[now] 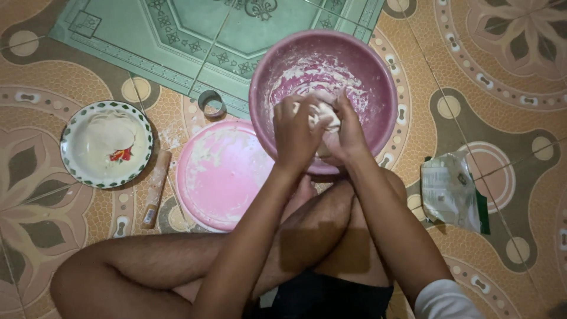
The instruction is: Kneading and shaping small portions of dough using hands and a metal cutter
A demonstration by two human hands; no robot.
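Dough (323, 115), a pale lump, sits inside the pink bowl (378, 71) at about 12 o'clock from the seated person's crossed legs. Left hand (295, 133) and right hand (348, 133) are both closed around the dough, fingers curled over it and pressed together above the bowl's near rim. The bowl's inner wall is smeared with white flour. Touching the bowl at its 8 o'clock stands a round pink tray (218, 177), dusted white. A wooden rolling pin (156, 188) lies just beside the tray at its 9 o'clock, and beyond it, further toward 9 o'clock, rests a patterned plate (71, 139) holding a flattened white sheet of dough. A metal ring cutter (211, 103) lies at 11 o'clock from the tray. A flour bag (452, 192) lies on the tiled floor (508, 106) at 4 o'clock from the bowl.
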